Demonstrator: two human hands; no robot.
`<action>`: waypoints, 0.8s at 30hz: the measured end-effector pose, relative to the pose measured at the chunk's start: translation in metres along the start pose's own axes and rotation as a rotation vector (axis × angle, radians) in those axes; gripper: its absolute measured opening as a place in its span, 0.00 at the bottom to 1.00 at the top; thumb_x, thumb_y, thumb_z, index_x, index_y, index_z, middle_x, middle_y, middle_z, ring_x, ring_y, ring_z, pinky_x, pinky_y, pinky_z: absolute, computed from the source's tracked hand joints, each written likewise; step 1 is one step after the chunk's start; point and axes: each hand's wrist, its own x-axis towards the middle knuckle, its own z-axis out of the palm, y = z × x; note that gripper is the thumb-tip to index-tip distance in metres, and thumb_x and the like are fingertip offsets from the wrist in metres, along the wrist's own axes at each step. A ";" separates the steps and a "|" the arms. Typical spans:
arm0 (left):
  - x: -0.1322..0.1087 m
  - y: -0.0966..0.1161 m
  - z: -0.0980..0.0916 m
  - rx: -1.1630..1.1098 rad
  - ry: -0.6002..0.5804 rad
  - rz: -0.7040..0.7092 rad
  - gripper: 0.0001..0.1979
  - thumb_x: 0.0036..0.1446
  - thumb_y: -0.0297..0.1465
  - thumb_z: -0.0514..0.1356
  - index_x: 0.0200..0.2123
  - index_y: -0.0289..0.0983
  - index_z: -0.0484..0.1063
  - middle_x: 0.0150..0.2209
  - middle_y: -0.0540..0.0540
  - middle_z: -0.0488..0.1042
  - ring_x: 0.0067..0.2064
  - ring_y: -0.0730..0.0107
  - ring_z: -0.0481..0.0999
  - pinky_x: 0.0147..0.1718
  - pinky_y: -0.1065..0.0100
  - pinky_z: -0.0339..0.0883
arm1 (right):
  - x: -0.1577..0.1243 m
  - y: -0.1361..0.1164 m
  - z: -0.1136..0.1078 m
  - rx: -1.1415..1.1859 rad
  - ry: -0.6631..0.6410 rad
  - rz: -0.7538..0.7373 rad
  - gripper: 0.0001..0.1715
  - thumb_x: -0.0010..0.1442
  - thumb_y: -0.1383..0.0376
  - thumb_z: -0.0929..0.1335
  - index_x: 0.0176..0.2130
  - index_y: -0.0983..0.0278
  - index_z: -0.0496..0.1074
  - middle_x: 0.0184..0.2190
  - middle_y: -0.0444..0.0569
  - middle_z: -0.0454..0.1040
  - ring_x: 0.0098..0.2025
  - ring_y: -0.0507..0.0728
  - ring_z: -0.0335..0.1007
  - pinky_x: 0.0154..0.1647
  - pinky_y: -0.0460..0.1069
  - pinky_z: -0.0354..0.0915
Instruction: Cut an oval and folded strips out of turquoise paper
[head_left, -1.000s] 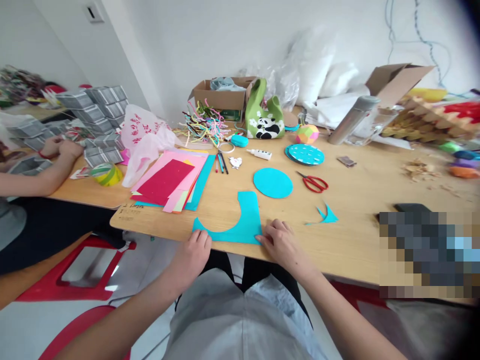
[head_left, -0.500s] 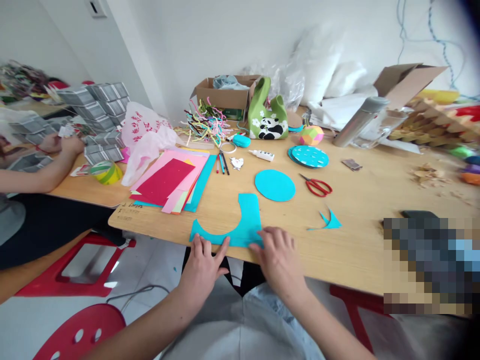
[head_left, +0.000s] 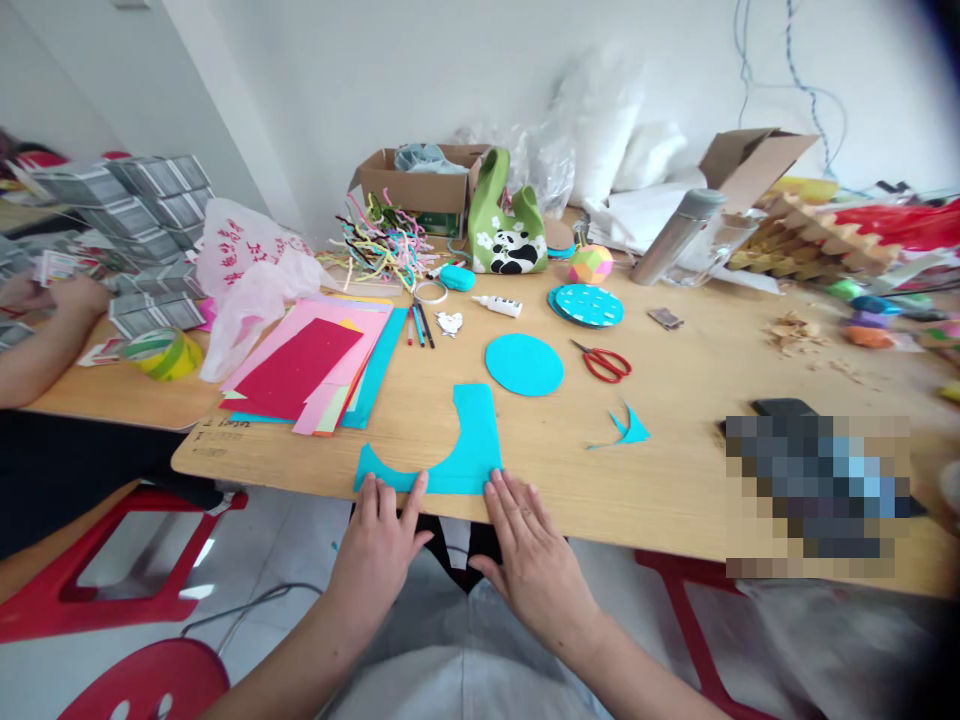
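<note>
A blue sheet of craft paper [head_left: 469, 445] with a big round cut-out lies at the table's front edge. My left hand [head_left: 379, 535] presses its fingertips on the sheet's lower left edge, fingers spread. At the lower right corner rests my right hand [head_left: 536, 555], its fingers stretched out flat and the thumb apart. Just behind the sheet lies a blue paper disc [head_left: 523, 365]. Red-handled scissors [head_left: 606, 363] are to the right of the disc, and a curved blue scrap [head_left: 631, 427] sits in front of them.
Coloured paper sheets [head_left: 300, 370] are stacked at the left. Pens [head_left: 421, 325], a glue bottle [head_left: 499, 306] and patterned blue discs [head_left: 589, 305] lie farther back. A panda bag [head_left: 510, 240] and a steel flask [head_left: 679, 235] stand behind. A co-worker's arm [head_left: 52, 345] is at far left.
The view has swung right, so everything sits farther left. My right hand's fingers have straightened and lie flatter at the sheet's corner, the thumb now off the paper. My left hand stays on the sheet.
</note>
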 end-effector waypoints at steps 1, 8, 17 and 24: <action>-0.002 -0.002 0.002 -0.008 0.009 -0.007 0.35 0.55 0.41 0.64 0.63 0.37 0.61 0.48 0.32 0.71 0.58 0.41 0.68 0.52 0.49 0.67 | -0.003 0.004 -0.002 -0.013 0.001 0.009 0.48 0.62 0.52 0.65 0.68 0.76 0.46 0.66 0.65 0.52 0.68 0.68 0.48 0.64 0.63 0.53; -0.008 -0.016 0.016 -0.109 0.115 -0.026 0.29 0.63 0.46 0.51 0.59 0.32 0.65 0.51 0.31 0.72 0.56 0.47 0.70 0.51 0.51 0.69 | -0.006 0.011 -0.007 -0.026 0.013 -0.019 0.43 0.63 0.54 0.65 0.67 0.74 0.49 0.65 0.64 0.56 0.68 0.68 0.48 0.64 0.67 0.52; -0.010 -0.029 0.022 -0.095 0.251 0.028 0.26 0.63 0.44 0.53 0.57 0.35 0.68 0.46 0.34 0.73 0.49 0.52 0.74 0.45 0.55 0.73 | 0.001 0.020 0.004 -0.001 0.227 -0.050 0.28 0.64 0.64 0.66 0.61 0.68 0.62 0.58 0.58 0.69 0.63 0.65 0.60 0.63 0.66 0.56; 0.030 -0.021 -0.001 -0.201 0.332 0.271 0.23 0.59 0.42 0.59 0.56 0.44 0.68 0.48 0.43 0.76 0.49 0.56 0.75 0.46 0.60 0.72 | 0.007 0.022 0.007 0.125 0.395 -0.134 0.11 0.63 0.68 0.65 0.44 0.60 0.73 0.41 0.46 0.80 0.50 0.58 0.73 0.63 0.61 0.60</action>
